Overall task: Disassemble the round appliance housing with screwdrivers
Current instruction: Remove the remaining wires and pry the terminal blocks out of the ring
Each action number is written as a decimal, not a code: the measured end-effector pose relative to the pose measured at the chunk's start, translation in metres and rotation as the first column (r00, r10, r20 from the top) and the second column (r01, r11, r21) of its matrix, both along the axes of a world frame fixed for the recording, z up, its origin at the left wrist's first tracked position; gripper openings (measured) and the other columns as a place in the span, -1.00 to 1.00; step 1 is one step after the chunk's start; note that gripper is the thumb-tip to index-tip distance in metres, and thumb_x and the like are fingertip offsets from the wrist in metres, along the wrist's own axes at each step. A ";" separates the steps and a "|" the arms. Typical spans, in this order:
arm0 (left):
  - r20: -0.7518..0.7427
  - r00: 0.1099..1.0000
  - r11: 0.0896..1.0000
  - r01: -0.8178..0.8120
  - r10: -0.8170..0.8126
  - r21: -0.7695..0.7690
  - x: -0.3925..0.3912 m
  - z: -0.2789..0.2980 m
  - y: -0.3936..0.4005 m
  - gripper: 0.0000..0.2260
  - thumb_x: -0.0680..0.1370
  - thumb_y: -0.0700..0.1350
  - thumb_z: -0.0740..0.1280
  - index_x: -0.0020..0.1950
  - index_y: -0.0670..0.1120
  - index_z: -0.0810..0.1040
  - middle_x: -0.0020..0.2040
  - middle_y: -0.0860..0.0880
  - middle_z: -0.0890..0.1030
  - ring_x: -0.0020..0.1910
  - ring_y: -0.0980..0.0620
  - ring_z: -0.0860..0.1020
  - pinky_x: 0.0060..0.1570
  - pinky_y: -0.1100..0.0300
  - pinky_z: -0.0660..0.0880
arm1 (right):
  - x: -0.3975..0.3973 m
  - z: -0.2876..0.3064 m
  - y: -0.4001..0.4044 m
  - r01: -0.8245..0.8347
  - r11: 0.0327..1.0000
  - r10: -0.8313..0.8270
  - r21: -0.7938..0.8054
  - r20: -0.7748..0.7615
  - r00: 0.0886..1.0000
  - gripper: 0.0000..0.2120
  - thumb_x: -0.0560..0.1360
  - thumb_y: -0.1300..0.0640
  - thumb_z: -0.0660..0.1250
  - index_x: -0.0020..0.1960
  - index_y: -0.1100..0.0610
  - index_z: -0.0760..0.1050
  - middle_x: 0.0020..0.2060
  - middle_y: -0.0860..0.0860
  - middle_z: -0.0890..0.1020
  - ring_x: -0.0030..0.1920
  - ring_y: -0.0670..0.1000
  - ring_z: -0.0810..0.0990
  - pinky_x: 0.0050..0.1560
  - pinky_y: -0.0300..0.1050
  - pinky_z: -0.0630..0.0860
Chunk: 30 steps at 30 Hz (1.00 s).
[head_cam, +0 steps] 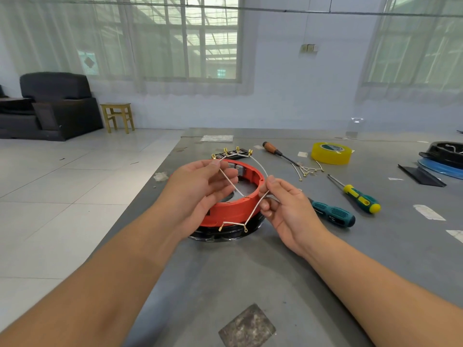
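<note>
Two hands: both up over the housing, busy with wires
Left hand (pixel 200 186): pinching the white wire harness (pixel 231 182)
Right hand (pixel 285 209): pinching that harness too
Red round housing (pixel 233 209): on the grey desk (pixel 250 271), under the hands
Screwdrivers: teal one (pixel 333 214) just right of the right hand, yellow-green one (pixel 360 197) further right

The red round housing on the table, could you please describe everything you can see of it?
The red round housing is an open ring of what looks like orange-red plastic, with a metal-looking floor showing inside and small grey parts at its far inner wall. It sits upright on a black round base on the grey table. The left hand and right hand each pinch white wires with gold terminals in front of it; the left palm covers its left side, contact unclear.
</note>
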State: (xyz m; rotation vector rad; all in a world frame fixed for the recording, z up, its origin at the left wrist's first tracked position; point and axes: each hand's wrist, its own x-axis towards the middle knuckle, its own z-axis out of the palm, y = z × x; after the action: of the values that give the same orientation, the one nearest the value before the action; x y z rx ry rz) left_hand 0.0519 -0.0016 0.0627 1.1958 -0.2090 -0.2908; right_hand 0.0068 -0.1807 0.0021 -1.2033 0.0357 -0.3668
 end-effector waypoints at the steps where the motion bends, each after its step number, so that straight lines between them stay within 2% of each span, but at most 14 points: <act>1: -0.002 1.000 1.000 0.004 -0.004 0.008 0.000 0.001 0.001 -0.83 0.73 -0.18 0.27 0.06 -0.19 0.63 -0.22 -0.10 0.74 -0.10 -0.06 0.74 0.00 0.02 0.72 | 0.000 0.000 -0.001 -0.002 1.000 0.002 0.006 0.004 1.000 -0.71 0.64 0.05 0.33 -0.21 0.10 0.67 -0.30 0.09 0.56 -0.40 -0.06 0.46 -0.41 -0.26 0.44; 3: -0.029 0.999 1.000 0.018 -0.018 0.009 -0.001 0.005 0.004 -0.83 0.74 -0.19 0.26 0.06 -0.21 0.62 -0.32 -0.08 0.62 -0.27 -0.03 0.69 -0.17 0.01 0.73 | 0.001 0.000 -0.002 -0.006 1.000 0.005 0.021 0.013 1.000 -0.70 0.64 0.05 0.33 -0.22 0.08 0.68 -0.31 0.07 0.57 -0.42 -0.07 0.46 -0.42 -0.25 0.44; 4: -0.057 0.998 1.000 0.029 -0.028 0.006 -0.002 0.007 0.005 -0.81 0.74 -0.18 0.25 0.05 -0.21 0.61 -0.35 -0.07 0.56 -0.36 0.01 0.62 -0.26 0.07 0.70 | 0.002 -0.001 -0.003 -0.007 1.000 0.007 0.024 0.017 1.000 -0.70 0.63 0.05 0.34 -0.23 0.07 0.69 -0.31 0.06 0.58 -0.42 -0.07 0.46 -0.43 -0.25 0.43; 7: -0.143 0.986 0.997 0.081 -0.081 -0.008 -0.001 0.009 0.009 -0.73 0.75 -0.06 0.23 0.00 -0.20 0.59 -0.36 -0.02 0.40 -0.48 0.09 0.35 -0.51 0.26 0.44 | 0.002 -0.002 -0.006 -0.006 1.000 0.005 0.028 0.018 1.000 -0.71 0.63 0.05 0.34 -0.23 0.06 0.68 -0.34 0.04 0.57 -0.43 -0.07 0.45 -0.44 -0.26 0.43; 10: -0.137 0.984 0.990 0.122 -0.111 0.072 0.001 0.008 0.012 -0.70 0.74 0.03 0.24 0.02 -0.18 0.58 -0.38 0.01 0.33 -0.48 0.12 0.22 -0.53 0.30 0.20 | 0.003 -0.003 -0.008 -0.003 1.000 0.003 0.015 0.008 1.000 -0.71 0.63 0.04 0.34 -0.23 0.06 0.68 -0.35 0.04 0.56 -0.45 -0.07 0.45 -0.46 -0.27 0.42; 16: -0.076 0.992 0.954 0.121 -0.105 0.274 0.006 0.007 0.018 -0.72 0.75 0.00 0.23 0.04 -0.15 0.62 -0.43 0.06 0.23 -0.51 0.14 0.14 -0.52 0.28 0.05 | 0.005 -0.006 -0.015 -0.006 1.000 0.006 0.015 0.011 1.000 -0.76 0.59 0.02 0.38 -0.17 0.10 0.70 -0.33 0.05 0.56 -0.46 -0.06 0.43 -0.47 -0.28 0.41; 22: 0.092 0.990 0.854 0.041 -0.103 0.519 0.013 0.004 0.025 -0.75 0.73 -0.01 0.30 0.11 -0.15 0.69 -0.48 0.09 0.26 -0.53 0.14 0.14 -0.56 0.29 0.06 | 0.008 -0.010 -0.026 0.002 0.999 -0.002 -0.032 0.007 1.000 -0.76 0.48 -0.03 0.44 -0.10 0.14 0.72 -0.38 0.02 0.52 -0.50 -0.10 0.37 -0.49 -0.30 0.32; 25: 0.146 0.986 0.844 -0.013 -0.078 0.536 0.013 0.005 0.027 -0.90 0.68 -0.07 0.40 0.13 -0.06 0.67 -0.37 0.01 0.45 -0.53 0.13 0.26 -0.54 0.28 0.17 | 0.009 -0.012 -0.028 0.012 0.999 -0.012 -0.053 -0.008 1.000 -0.75 0.46 -0.03 0.46 -0.08 0.16 0.73 -0.38 0.04 0.50 -0.50 -0.10 0.33 -0.50 -0.27 0.29; 27: 0.277 0.960 0.813 -0.122 -0.050 0.569 0.013 0.005 0.026 -0.88 0.65 -0.14 0.44 0.16 0.02 0.61 -0.28 -0.01 0.62 -0.52 0.14 0.39 -0.46 0.26 0.28 | 0.009 -0.012 -0.028 0.008 0.999 -0.008 -0.054 -0.009 1.000 -0.75 0.46 -0.02 0.46 -0.07 0.17 0.73 -0.38 0.05 0.50 -0.50 -0.09 0.32 -0.51 -0.27 0.29; 30: 0.552 0.832 0.655 -0.381 -0.066 0.653 0.015 0.003 0.027 -0.82 0.63 -0.15 0.44 0.16 0.08 0.55 -0.22 0.07 0.72 -0.40 0.23 0.56 -0.39 0.32 0.41 | 0.008 -0.011 -0.028 0.011 0.999 -0.012 -0.044 -0.014 1.000 -0.78 0.52 0.04 0.43 -0.08 0.19 0.73 -0.38 0.05 0.49 -0.50 -0.09 0.32 -0.52 -0.27 0.29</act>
State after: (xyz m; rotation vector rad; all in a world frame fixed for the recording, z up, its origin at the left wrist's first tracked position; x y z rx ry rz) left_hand 0.0671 0.0249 0.0657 2.1168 -0.4975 0.1733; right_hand 0.0145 -0.2082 -0.0090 -1.2491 0.0468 -0.3710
